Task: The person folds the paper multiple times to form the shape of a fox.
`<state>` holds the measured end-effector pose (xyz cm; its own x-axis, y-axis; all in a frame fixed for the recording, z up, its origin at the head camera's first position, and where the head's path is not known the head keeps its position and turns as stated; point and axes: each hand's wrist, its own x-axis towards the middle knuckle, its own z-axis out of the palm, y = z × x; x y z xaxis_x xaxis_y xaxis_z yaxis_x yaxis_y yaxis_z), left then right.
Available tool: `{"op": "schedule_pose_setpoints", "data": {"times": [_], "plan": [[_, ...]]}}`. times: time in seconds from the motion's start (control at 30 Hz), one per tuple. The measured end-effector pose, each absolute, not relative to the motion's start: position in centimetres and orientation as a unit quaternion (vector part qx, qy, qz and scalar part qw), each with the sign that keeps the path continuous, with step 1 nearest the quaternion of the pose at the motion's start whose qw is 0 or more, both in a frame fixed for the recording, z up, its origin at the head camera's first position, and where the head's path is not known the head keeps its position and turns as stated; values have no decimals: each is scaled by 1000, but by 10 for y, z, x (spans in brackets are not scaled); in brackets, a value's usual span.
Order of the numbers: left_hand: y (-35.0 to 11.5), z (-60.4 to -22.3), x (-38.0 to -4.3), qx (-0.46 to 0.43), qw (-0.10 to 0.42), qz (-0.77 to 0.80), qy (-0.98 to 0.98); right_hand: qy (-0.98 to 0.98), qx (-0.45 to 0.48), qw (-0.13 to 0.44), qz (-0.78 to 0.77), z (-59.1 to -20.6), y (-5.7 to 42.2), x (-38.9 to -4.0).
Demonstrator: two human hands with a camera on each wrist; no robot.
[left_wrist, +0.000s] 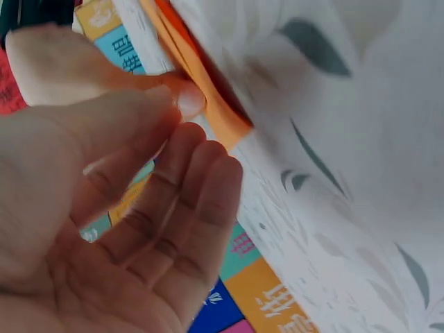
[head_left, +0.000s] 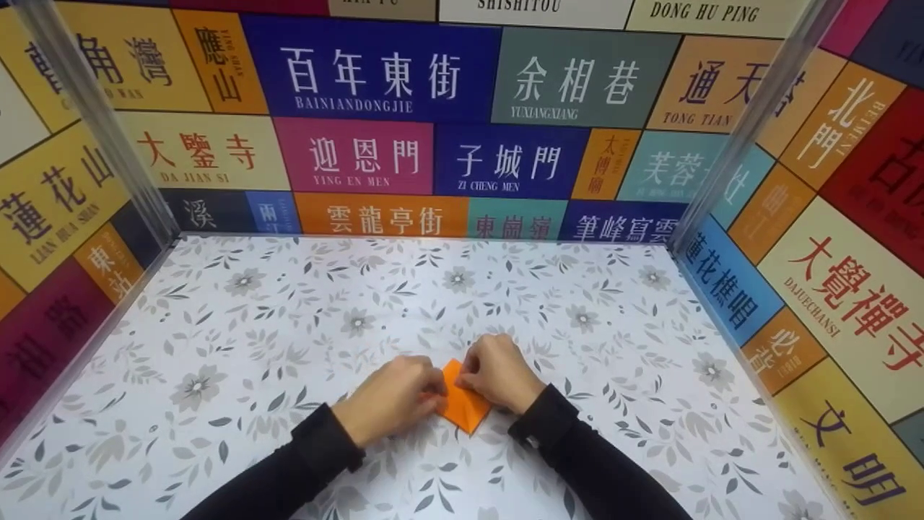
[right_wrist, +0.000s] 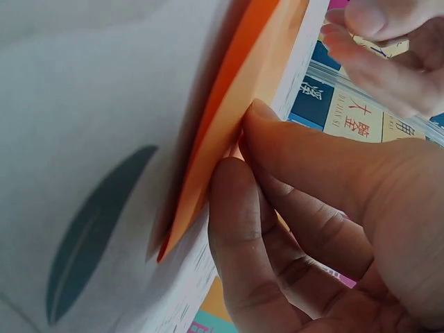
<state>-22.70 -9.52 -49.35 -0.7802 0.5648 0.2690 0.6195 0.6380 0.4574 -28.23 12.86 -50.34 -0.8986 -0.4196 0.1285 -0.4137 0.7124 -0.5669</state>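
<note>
A folded sheet of orange paper (head_left: 465, 410) lies on the patterned tabletop between both hands, one corner pointing toward me. My right hand (head_left: 502, 372) pinches its right side; in the right wrist view the thumb rests on the folded paper (right_wrist: 218, 139) and the forefinger bends in at its edge. Layers of the paper stand slightly apart there. My left hand (head_left: 397, 396) is at the paper's left edge. In the left wrist view, the fingers of this left hand (left_wrist: 146, 187) are loosely bent beside the orange paper (left_wrist: 222, 118); contact is hard to make out.
The tabletop (head_left: 462, 318) is white with grey flowers and leaves. Upright panels of coloured blocks with Chinese lettering enclose it: a back panel (head_left: 382, 72), a left one (head_left: 58, 195) and a right one (head_left: 816, 253). Clear strips run up the corners.
</note>
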Motion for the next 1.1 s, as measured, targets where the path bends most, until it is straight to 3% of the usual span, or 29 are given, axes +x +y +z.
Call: {"op": "schedule_pose_setpoints", "data": {"times": [0.37,1.1], "plan": [[-84,-499,-195,-446,72,-169,-876,928,-220,-5,-299,-502,128,-282],[-87,-513,-215,-452,63,-175,-873,937,-179,-3,-301,-504,130,-285]]}}
